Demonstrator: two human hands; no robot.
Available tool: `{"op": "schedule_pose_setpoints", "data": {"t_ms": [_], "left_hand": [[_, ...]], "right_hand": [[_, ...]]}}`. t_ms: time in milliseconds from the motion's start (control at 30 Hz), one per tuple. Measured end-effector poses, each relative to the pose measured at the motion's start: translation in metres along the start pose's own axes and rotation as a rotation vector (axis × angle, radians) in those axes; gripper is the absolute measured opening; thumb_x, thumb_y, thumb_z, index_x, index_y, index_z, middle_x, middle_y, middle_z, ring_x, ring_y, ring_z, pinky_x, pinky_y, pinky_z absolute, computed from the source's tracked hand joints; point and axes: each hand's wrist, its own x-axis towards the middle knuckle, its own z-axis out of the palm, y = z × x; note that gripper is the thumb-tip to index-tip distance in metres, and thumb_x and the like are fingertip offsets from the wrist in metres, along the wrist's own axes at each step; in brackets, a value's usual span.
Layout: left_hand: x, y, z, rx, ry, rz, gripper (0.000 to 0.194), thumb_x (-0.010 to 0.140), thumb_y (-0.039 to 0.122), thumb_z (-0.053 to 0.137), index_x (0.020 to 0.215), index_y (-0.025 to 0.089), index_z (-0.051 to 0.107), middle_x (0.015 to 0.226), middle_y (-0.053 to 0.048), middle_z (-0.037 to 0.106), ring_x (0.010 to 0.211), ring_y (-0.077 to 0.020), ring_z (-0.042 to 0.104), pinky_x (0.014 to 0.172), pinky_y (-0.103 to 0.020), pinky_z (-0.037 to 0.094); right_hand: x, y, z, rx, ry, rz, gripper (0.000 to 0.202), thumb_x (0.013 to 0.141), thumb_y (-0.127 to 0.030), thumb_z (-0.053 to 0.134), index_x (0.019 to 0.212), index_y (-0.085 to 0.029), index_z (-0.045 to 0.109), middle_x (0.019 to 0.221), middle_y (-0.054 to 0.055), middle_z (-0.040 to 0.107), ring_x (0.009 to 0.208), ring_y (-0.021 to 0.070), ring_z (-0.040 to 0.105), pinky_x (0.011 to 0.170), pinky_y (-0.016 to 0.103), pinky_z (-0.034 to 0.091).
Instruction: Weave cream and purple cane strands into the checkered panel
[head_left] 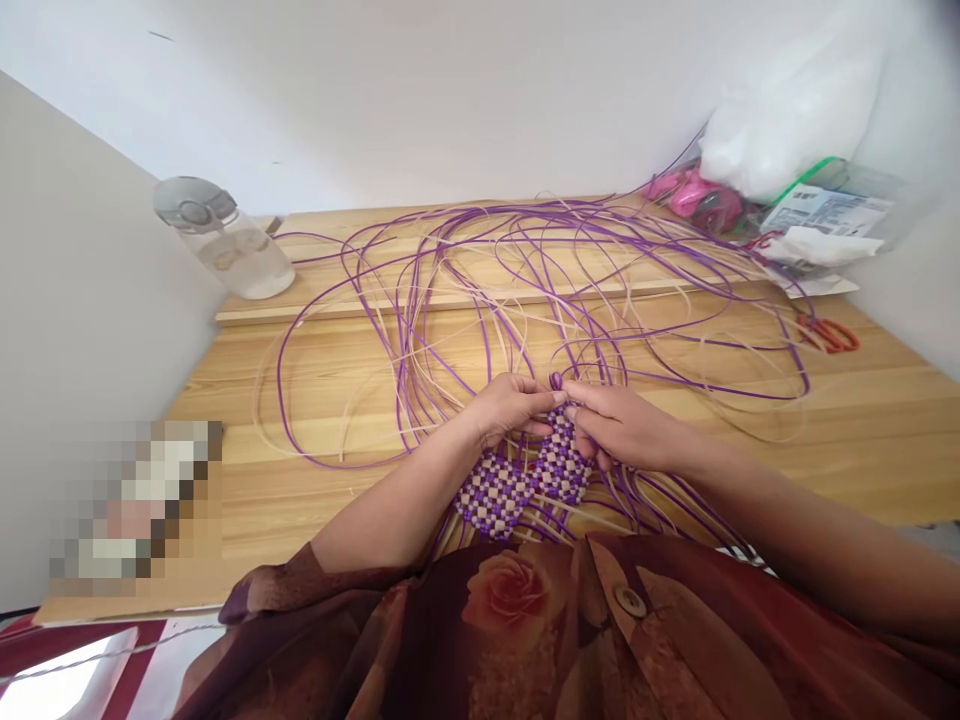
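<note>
I pinch the far end of a purple-and-cream woven piece between both hands, near the middle of the front edge of the desk.
My left grip and right grip press thumb to finger, nearly touching, beside a small purple loop; loose strands sprawl toward the back edge, orange-handled scissors lie near the right edge, and a clear bottle stands at the back left corner.
</note>
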Motion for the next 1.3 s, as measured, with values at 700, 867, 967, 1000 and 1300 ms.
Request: {"op": "schedule_pose_setpoints", "data": {"t_ms": [700, 867, 967, 1000, 1300], "left_hand": [[0.003, -0.008, 0.007, 0.051, 0.078, 0.122, 0.022, 0.067, 0.01, 0.08, 0.066, 0.011, 0.058, 0.058, 0.004, 0.056, 0.046, -0.0041, 0.054, 0.047, -0.016, 0.05], [0.003, -0.008, 0.007, 0.04, 0.035, 0.119, 0.021, 0.071, 0.013, 0.078, 0.07, 0.011, 0.058, 0.063, 0.003, 0.055, 0.051, -0.0038, 0.052, 0.048, -0.016, 0.053], [0.005, -0.01, 0.006, 0.045, 0.038, 0.078, 0.022, 0.072, 0.017, 0.079, 0.071, 0.012, 0.058, 0.06, 0.004, 0.053, 0.049, -0.0037, 0.051, 0.046, -0.016, 0.053], [0.006, -0.01, 0.006, 0.049, 0.045, 0.071, 0.023, 0.072, 0.018, 0.08, 0.07, 0.011, 0.058, 0.058, 0.005, 0.052, 0.047, -0.0035, 0.05, 0.044, -0.016, 0.052], [0.005, -0.011, 0.006, -0.05, 0.025, 0.107, 0.019, 0.062, 0.002, 0.079, 0.072, 0.009, 0.065, 0.063, 0.002, 0.063, 0.054, -0.005, 0.059, 0.054, -0.016, 0.053]], "right_hand": [[0.048, 0.031, -0.043, -0.558, 0.269, -0.632, 0.028, 0.09, -0.019, 0.051, 0.098, -0.023, 0.077, 0.084, 0.005, 0.068, 0.077, 0.0157, 0.06, 0.071, 0.027, 0.044], [0.04, 0.043, -0.048, -0.468, 0.334, -0.543, 0.024, 0.092, -0.032, 0.056, 0.091, -0.021, 0.077, 0.08, 0.006, 0.067, 0.075, 0.0165, 0.06, 0.071, 0.029, 0.044], [0.025, 0.035, -0.049, -0.623, 0.409, -0.562, 0.023, 0.092, -0.027, 0.055, 0.09, -0.022, 0.077, 0.089, 0.008, 0.068, 0.085, 0.0197, 0.058, 0.08, 0.033, 0.043], [0.02, 0.028, -0.048, -0.705, 0.416, -0.586, 0.022, 0.091, -0.025, 0.055, 0.088, -0.022, 0.076, 0.091, 0.008, 0.068, 0.09, 0.0217, 0.057, 0.084, 0.036, 0.041], [0.04, -0.013, -0.03, -0.49, 0.193, -0.377, 0.021, 0.09, -0.029, 0.053, 0.08, -0.019, 0.069, 0.069, 0.001, 0.064, 0.063, 0.0135, 0.052, 0.062, 0.027, 0.031]]}}
